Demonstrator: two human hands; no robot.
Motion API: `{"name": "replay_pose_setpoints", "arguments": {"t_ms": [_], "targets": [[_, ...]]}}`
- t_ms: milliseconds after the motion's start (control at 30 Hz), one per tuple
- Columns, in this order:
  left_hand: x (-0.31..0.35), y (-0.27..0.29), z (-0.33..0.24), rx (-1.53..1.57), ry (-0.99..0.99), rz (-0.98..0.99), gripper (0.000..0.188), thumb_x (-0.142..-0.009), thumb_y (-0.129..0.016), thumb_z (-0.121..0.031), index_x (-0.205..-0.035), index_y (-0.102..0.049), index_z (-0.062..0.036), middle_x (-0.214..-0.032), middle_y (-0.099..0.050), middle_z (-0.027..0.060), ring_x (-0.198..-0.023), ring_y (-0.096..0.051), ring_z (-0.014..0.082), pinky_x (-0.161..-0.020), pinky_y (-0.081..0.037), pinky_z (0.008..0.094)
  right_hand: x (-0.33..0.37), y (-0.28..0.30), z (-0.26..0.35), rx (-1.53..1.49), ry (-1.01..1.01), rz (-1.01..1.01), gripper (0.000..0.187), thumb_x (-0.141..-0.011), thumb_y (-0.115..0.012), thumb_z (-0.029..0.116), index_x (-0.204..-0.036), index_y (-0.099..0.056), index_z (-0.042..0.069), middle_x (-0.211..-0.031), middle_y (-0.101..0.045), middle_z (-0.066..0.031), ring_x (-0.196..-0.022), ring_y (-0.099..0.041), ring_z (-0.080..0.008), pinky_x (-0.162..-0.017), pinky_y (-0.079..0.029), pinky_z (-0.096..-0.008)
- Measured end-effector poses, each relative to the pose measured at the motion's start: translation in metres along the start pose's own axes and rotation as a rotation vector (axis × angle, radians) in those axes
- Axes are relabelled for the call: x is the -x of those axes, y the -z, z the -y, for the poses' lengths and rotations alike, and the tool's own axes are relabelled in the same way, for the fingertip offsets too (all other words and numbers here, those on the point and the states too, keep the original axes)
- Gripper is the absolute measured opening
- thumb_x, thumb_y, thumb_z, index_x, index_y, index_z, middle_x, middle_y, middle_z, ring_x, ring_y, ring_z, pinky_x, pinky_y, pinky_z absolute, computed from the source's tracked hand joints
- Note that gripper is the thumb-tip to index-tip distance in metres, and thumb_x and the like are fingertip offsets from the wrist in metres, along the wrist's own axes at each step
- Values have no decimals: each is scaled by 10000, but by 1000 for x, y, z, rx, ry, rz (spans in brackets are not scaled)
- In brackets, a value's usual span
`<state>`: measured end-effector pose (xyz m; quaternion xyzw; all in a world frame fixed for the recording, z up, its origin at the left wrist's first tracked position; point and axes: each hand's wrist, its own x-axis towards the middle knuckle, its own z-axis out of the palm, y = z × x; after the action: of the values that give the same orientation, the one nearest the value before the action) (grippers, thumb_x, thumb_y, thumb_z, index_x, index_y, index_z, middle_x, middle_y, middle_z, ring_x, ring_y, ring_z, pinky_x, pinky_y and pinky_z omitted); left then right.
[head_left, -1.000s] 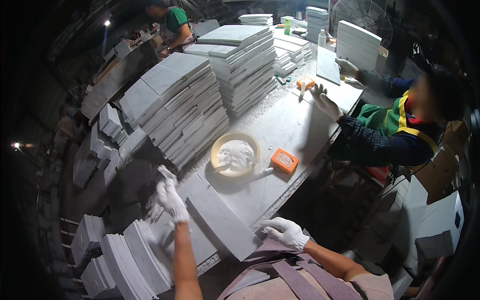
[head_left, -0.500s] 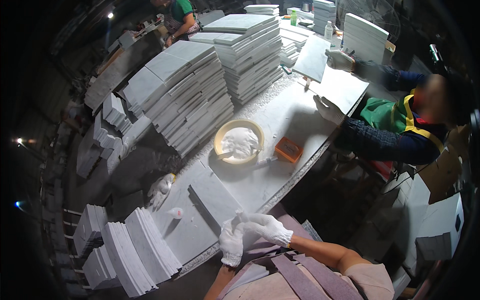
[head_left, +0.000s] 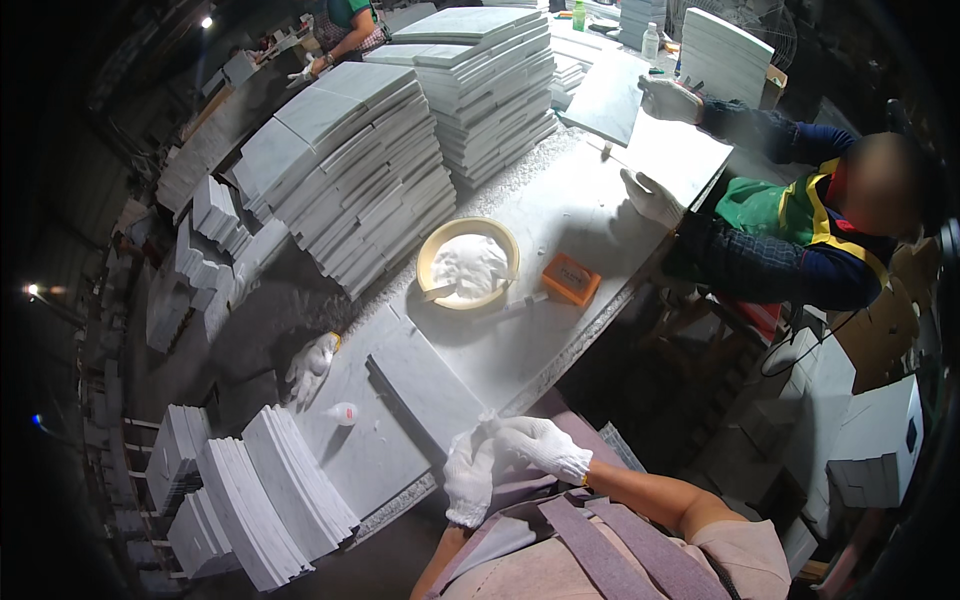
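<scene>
My left hand point(head_left: 467, 482) and my right hand point(head_left: 543, 446) both wear white knitted gloves and meet in front of my apron at the table's near edge. Their fingers are bent and pressed together at the tips; whatever is between them is too small to make out. Just beyond them lies a pale marble tile point(head_left: 428, 385) with a dark side edge. To its left, a small white bottle point(head_left: 343, 413) with a red mark lies on a larger slab point(head_left: 365, 465). An empty white glove point(head_left: 313, 368) rests at that slab's far edge.
A cream basin point(head_left: 426, 245) holds white powder and a scraper. Beside it sits an orange box point(head_left: 572, 279). Tall tile stacks point(head_left: 350, 190) line the far side; moulded strips point(head_left: 295, 490) stand at left. At right, a gloved co-worker point(head_left: 790, 215) handles a slab point(head_left: 608, 98).
My gloved hands stay together, with the fingertips shifting slightly. The co-worker's slab has gone from tilted up to lower on the table. The whole view has shifted a little.
</scene>
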<state>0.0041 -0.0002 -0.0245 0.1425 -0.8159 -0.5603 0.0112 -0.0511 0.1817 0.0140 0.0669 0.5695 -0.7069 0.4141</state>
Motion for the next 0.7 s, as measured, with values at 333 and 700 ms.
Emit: {"name": "replay_pose_setpoints", "arguments": {"t_ms": [333, 700], "targets": [[0, 0, -9, -78, -34, 58, 375, -1004, -736, -247, -1330, -726, -61, -1260, -703, 172, -1136, -701, 280, -987, -544, 393, -9, 9, -14, -18, 36, 15, 455, -1042, -675, 455, -1344, -720, 118, -1076, -760, -18, -926, -693, -108, -794, -540, -274], [-18, 21, 5, -490, -452, -157, 295, -944, -740, -170, -1232, -760, -108, -1236, -707, 127, -1187, -652, 320, -1103, -482, 457, -22, 26, -31, -131, 164, -137, 289, -1068, -678, 248, -1246, -691, 22, -1029, -722, -26, -850, -675, -115, -731, -572, -291]]}}
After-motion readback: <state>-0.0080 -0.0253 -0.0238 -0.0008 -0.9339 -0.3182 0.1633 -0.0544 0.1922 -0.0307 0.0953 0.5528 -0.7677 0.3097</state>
